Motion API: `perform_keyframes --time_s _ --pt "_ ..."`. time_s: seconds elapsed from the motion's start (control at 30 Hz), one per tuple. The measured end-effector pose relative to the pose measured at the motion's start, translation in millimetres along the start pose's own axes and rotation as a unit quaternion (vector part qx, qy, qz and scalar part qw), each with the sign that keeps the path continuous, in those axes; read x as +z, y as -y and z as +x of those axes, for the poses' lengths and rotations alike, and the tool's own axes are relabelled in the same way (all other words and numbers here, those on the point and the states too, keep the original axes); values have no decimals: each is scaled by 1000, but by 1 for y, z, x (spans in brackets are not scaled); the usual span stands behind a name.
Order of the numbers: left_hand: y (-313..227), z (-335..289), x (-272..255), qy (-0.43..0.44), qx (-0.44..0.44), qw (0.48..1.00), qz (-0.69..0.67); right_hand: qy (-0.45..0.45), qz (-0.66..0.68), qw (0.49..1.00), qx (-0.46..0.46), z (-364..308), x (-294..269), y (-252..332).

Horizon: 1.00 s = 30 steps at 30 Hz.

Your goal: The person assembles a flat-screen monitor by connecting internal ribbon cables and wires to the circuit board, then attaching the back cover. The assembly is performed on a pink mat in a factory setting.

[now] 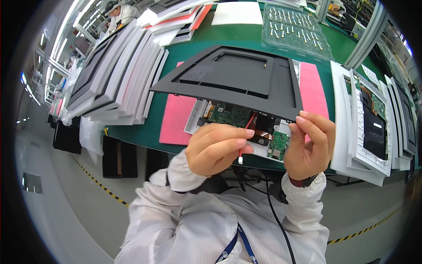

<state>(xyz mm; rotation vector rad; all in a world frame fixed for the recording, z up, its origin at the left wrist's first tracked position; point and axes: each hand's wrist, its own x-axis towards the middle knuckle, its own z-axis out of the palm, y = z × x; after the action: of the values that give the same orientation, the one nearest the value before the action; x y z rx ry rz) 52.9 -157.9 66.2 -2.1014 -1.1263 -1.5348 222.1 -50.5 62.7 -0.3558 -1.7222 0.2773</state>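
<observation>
A dark grey plastic frame [237,77] is tilted up above a white panel with green circuit boards [228,115], which lies on a pink foam mat [176,119]. My right hand [310,145] pinches the frame's near right corner. My left hand [215,149] holds a thin red wire [247,127] that ends in a small white connector [240,160] below my fingers. The wire runs up toward the circuit boards.
The green table [211,39] carries a slanted stack of white and grey panels [118,75] on the left, upright white panels with screens [373,127] on the right, and a clear tray of small parts [294,28] at the back. Another worker [121,13] sits far left.
</observation>
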Motion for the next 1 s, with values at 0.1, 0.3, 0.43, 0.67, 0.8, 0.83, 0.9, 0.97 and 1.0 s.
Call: perform_keyframes --time_s 0.1,0.3,0.43,0.67,0.8,0.83,0.9,0.97,1.0 --pt "-6 -5 10 -101 -33 994 -7 -8 7 1000 23 -3 1 1" --pt "-12 -2 26 -214 -117 968 -57 -10 -6 1000 14 -1 2 3" --pt "-12 2 25 -195 -79 976 48 -8 -7 1000 15 -2 1 4" --pt "-22 11 12 -67 -19 986 153 -1 -8 1000 11 -5 -1 3" --pt "-19 6 3 -9 43 982 181 12 0 1000 2 -9 -2 2" --pt "-16 5 1 -1 65 980 190 16 2 1000 -2 -10 -2 2" --pt "-15 4 -2 33 83 976 199 20 1 1000 -15 -11 -2 0" --pt "-14 1 -5 69 102 970 210 18 -3 999 -30 -11 -3 -1" --pt "-14 0 -6 93 101 968 210 18 -4 999 -31 -11 -3 -1"
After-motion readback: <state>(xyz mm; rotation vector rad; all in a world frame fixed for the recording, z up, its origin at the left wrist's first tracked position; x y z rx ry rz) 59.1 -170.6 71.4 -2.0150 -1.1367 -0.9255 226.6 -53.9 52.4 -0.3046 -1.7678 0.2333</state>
